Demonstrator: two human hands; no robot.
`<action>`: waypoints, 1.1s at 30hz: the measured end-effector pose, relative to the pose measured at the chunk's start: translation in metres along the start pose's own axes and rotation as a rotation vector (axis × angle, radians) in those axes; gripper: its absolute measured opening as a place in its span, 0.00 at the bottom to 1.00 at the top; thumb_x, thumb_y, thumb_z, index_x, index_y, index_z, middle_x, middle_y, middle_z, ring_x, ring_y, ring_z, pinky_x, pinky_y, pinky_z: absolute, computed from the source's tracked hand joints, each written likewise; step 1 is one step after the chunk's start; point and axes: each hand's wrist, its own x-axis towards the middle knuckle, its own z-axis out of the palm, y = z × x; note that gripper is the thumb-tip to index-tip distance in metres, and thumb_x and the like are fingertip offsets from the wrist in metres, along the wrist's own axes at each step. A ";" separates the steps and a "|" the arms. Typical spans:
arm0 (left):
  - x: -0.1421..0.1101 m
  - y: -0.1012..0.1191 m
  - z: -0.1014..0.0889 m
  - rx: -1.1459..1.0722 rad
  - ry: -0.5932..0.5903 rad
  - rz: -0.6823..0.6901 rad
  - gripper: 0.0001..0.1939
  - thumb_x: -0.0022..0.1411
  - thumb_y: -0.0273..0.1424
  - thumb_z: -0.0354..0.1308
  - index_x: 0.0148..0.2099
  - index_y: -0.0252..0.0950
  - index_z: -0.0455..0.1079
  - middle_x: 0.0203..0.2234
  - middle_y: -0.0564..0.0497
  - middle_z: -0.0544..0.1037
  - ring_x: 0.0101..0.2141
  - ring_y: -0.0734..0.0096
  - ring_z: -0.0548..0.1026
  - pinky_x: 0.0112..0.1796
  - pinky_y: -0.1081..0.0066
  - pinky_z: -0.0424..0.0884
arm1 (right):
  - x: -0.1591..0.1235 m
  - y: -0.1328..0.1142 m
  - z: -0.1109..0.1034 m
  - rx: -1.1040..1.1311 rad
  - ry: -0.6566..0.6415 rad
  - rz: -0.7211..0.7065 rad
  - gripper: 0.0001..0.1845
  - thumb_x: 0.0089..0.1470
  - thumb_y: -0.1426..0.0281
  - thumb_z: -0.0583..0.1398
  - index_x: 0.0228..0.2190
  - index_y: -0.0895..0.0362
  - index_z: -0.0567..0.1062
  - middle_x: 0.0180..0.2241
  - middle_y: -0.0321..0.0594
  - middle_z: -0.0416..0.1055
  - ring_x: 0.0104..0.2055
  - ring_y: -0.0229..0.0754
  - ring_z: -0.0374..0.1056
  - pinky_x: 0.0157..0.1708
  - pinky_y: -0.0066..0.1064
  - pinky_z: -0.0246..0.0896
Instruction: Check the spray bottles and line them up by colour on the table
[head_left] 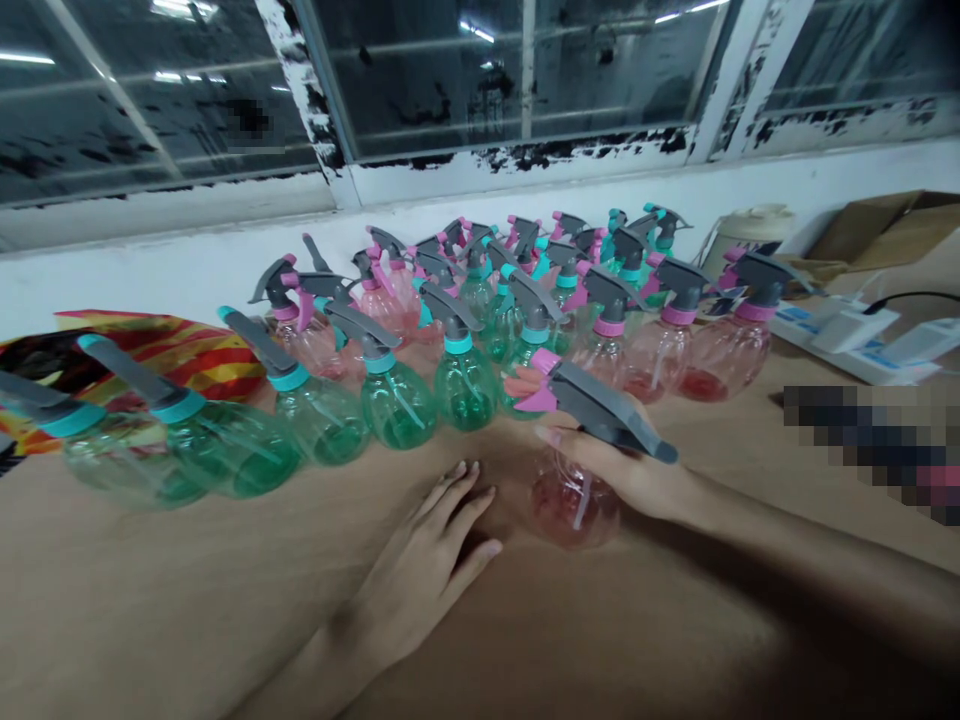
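My right hand [630, 465] is wrapped round the neck of a pink spray bottle [574, 505], just below its grey trigger head with a pink nozzle. The bottle stands at the middle of the table, its dip tube showing through the clear pink body. To its left, my left hand [424, 555] rests palm down on the wooden table [472, 650], fingers stretched out and holding nothing. Beyond both hands is a front row of green spray bottles [401, 405] with turquoise collars. Pink spray bottles [724, 350] continue that row to the right.
More spray bottles crowd behind, towards the white wall [187, 275] under the windows. At the right are a power strip [859, 345] with plugs, a cardboard box [885, 235] and a pale tub [750, 235]. A red and yellow sheet [180, 345] lies at the left.
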 end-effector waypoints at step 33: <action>0.003 0.006 -0.014 -0.037 0.030 -0.076 0.24 0.70 0.39 0.47 0.64 0.40 0.51 0.59 0.45 0.65 0.58 0.58 0.64 0.56 0.55 0.60 | 0.002 -0.004 0.000 0.025 -0.091 -0.053 0.15 0.50 0.54 0.62 0.36 0.49 0.73 0.29 0.34 0.70 0.24 0.36 0.62 0.24 0.30 0.62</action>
